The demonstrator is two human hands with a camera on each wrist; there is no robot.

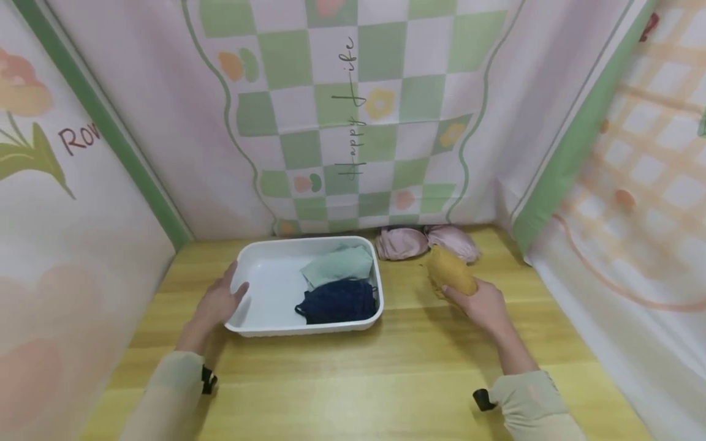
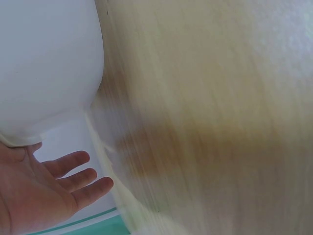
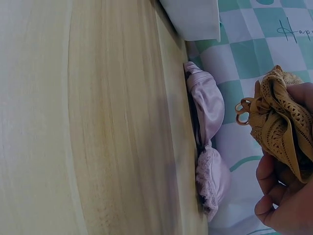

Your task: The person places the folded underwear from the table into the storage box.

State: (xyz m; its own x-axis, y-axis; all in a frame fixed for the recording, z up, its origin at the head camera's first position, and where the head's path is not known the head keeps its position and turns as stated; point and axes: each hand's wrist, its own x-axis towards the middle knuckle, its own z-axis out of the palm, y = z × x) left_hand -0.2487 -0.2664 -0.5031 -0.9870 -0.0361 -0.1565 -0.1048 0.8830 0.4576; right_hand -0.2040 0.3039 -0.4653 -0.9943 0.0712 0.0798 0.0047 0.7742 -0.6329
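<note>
A folded mustard-yellow lace bra (image 1: pixel 451 271), with thin strap loops (image 3: pixel 242 111) showing, is held above the table by my right hand (image 1: pixel 485 304). Behind it lies a pale pink bra (image 1: pixel 402 243), its two cups side by side at the table's back edge. My left hand (image 1: pixel 217 299) holds the left end of a white plastic tray (image 1: pixel 303 331), thumb over the rim. Outside the tray wall, several of its fingers (image 2: pixel 73 164) extend loosely. Inside the tray's right half, a folded mint-green garment (image 1: pixel 339 266) lies behind a folded navy garment with thin straps (image 1: pixel 339 301).
Wooden table (image 1: pixel 331 380) runs under everything. A green-and-white checked curtain (image 1: pixel 353 122) hangs right behind the tray and the pink bra. More printed fabric hangs at the left (image 1: pixel 83 245) and right (image 1: pixel 623 245) sides of the table.
</note>
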